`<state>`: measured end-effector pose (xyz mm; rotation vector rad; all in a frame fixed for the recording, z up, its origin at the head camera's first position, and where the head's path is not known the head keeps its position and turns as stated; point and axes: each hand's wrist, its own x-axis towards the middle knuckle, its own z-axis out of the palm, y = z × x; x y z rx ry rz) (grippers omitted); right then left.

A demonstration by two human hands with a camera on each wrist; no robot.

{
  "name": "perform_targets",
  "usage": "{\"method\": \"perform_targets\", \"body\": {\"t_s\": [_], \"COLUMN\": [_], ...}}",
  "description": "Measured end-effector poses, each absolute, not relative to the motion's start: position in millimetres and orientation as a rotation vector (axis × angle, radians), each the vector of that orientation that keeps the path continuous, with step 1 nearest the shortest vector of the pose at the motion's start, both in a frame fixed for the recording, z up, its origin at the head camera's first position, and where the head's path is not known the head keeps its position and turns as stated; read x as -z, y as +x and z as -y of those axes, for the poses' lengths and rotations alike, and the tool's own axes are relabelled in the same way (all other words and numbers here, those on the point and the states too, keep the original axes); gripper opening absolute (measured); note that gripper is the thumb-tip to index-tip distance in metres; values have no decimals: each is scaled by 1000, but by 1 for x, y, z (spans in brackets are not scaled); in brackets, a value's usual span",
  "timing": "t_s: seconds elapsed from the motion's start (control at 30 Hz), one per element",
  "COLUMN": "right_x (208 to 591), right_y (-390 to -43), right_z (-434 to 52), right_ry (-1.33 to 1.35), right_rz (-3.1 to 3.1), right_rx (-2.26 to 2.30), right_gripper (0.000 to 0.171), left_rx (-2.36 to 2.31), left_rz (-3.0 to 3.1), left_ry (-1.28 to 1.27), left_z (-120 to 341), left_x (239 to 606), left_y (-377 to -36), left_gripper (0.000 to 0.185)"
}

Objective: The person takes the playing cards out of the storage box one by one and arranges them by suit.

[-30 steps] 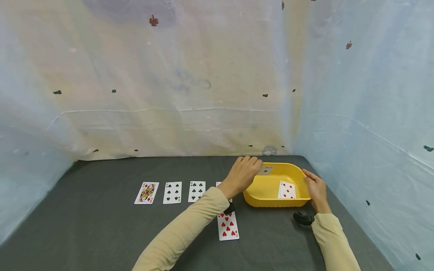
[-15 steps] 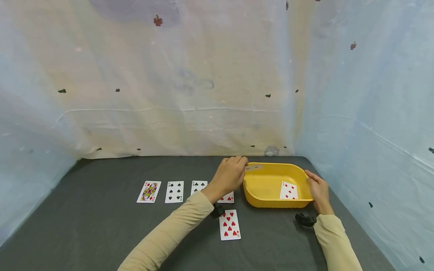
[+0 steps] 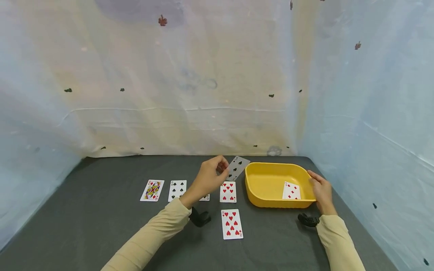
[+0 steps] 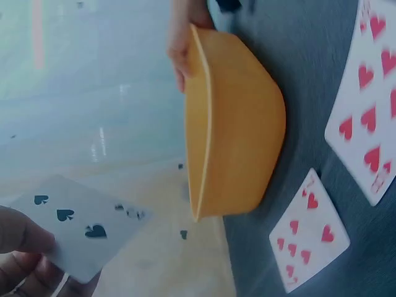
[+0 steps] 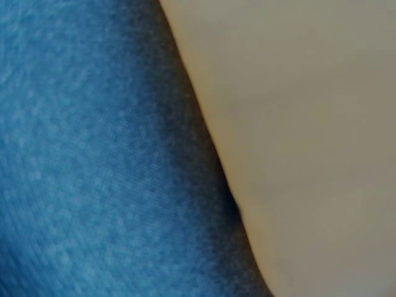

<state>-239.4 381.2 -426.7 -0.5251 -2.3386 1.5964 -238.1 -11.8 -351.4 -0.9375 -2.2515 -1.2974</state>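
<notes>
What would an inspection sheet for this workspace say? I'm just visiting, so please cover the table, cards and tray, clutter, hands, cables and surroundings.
Surface: dark table, looks flat.
Job's things: a row holds a diamonds face card, a spades card, a mostly hidden card and the seven of hearts; the eight of hearts lies nearer the person. The yellow tray contains a diamonds card.
Clutter: nothing seen.
Left hand: pinches the three of spades, raised off the table.
Right hand: grips the yellow tray's right end.
Cables: nothing seen.
Surroundings: pale hanging sheets with scattered dark marks.
</notes>
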Motion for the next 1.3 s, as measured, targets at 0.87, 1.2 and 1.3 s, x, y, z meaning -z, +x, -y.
{"method": "perform_targets", "body": {"t_s": [0.87,1.2,1.3], "right_x": [428,428,427], "right_y": [-240,-239,-239], "right_z": [-384,-384,-385], "right_ry": [-549,-510,-509], "right_rz": [2328,2329,2334], "right_rx": [-1629,-1621,-1616], "right_gripper": [45,45,45], "left_rx": [1875,2100,2108], "left_rz": [2350,2342,2361], "left_ry": [-549,-357,-326], "left_z": [96,126,133], "left_x": [352,371,375], "left_y": [-202,-189,-183], "left_gripper": [11,13,15]}}
